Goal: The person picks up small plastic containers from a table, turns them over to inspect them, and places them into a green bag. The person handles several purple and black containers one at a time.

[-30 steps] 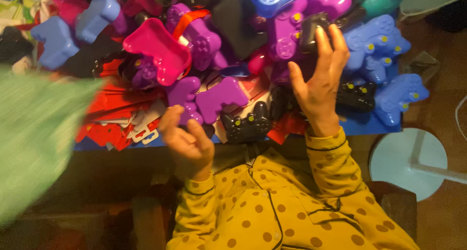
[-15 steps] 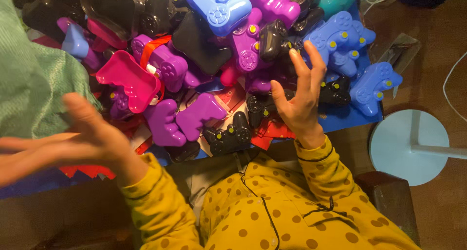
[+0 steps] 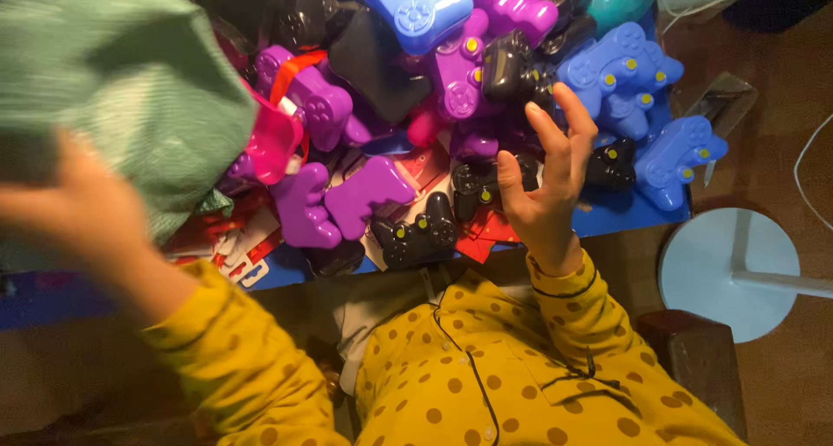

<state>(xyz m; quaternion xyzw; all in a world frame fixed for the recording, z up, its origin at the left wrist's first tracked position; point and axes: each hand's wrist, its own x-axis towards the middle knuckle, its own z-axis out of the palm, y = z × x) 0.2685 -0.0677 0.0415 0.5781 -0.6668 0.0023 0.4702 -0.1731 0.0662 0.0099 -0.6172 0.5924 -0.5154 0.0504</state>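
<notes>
A heap of toy game controllers in purple (image 3: pixel 364 199), blue (image 3: pixel 620 77), black (image 3: pixel 416 233) and pink (image 3: pixel 278 138) lies on a blue surface (image 3: pixel 629 216). My right hand (image 3: pixel 547 186) hovers over the heap's near right side, palm up and fingers spread, holding nothing. It is just beside a small black controller (image 3: pixel 607 164). My left hand (image 3: pixel 78 212) is a blur at the left, against the lower edge of a green ribbed cloth (image 3: pixel 130 81) that covers the heap's left part. Its fingers are hidden. Both my sleeves are yellow with brown dots.
Red paper cards (image 3: pixel 486 233) lie under the controllers near the front edge. A white round base with a pole (image 3: pixel 724 272) stands on the wooden floor at the right. A dark wooden block (image 3: pixel 694 359) sits by my right elbow.
My left hand swung from the controllers out to the left and up to the green cloth, which now fills the upper left. My right hand stayed open over the heap's right side.
</notes>
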